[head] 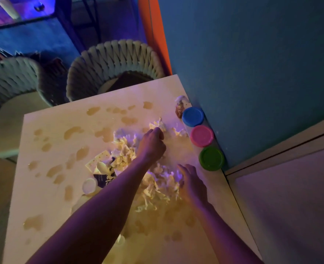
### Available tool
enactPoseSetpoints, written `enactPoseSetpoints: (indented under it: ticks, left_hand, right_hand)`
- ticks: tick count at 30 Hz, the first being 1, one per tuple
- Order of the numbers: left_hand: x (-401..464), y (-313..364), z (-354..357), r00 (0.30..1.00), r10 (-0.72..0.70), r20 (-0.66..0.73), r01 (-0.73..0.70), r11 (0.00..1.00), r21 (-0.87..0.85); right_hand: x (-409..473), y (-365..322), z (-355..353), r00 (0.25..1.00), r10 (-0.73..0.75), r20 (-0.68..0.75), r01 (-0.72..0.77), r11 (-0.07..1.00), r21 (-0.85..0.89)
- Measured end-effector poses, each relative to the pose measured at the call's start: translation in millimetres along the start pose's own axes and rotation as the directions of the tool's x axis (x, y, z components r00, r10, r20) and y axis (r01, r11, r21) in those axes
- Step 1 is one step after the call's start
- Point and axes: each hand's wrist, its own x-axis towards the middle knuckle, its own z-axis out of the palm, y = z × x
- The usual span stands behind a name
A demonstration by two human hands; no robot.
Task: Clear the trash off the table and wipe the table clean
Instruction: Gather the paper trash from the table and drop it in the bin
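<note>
Status: early; crumpled paper trash [153,180] remains heaped at the worktop [48,204] centre, brownish spill patches [73,131] unwiped toward 9 and 12 o'clock. Left hand [151,144] pinches scraps closed; right hand [192,184] lies spread on the heap. Containers: three lidded tubs, blue [193,116], pink [202,135], green [211,158], at 3 o'clock, contents hidden.

Smooth pale table [48,206] with wet stains, crumpled paper scraps [155,189], glossy plastic lids [202,135], woven chair [117,60]
</note>
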Motion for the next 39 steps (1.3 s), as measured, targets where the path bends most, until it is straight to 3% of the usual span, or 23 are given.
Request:
enactPoseSetpoints:
  ticks: [7,12,16,31,36,39]
  left_hand:
    - [47.3,-12.6,10.8,1.000,-0.006,0.013,0.004,0.993,0.121]
    - [72.2,-26.5,22.7,0.993,-0.019,0.116,-0.010,0.968,0.251]
    - [81.3,-37.2,31.6,0.987,-0.025,0.159,-0.021,0.959,0.283]
    - [64.6,-51.3,15.6,0.997,0.068,-0.023,-0.066,0.995,0.073]
    - [55.3,-61.0,-8.0,0.995,-0.014,-0.100,0.007,0.997,-0.074]
    - [43.6,-72.2,-23.2,0.989,0.028,-0.147,-0.050,0.988,-0.148]
  right_hand:
    - [4.6,-1.5,4.7,0.982,0.039,-0.186,-0.042,0.999,-0.009]
    - [9.2,-4.5,2.7,0.967,0.092,-0.236,-0.089,0.996,0.025]
    - [10.0,-14.2,-3.2,0.959,0.057,-0.276,-0.034,0.995,0.089]
    - [59.3,-89.7,-29.0,0.971,-0.015,-0.239,0.087,0.951,0.296]
    - [95.8,-103.3,-27.6,0.982,0.013,-0.188,0.024,0.981,0.191]
    - [114.3,-114.1,-28.9,0.992,0.034,-0.123,-0.023,0.996,0.087]
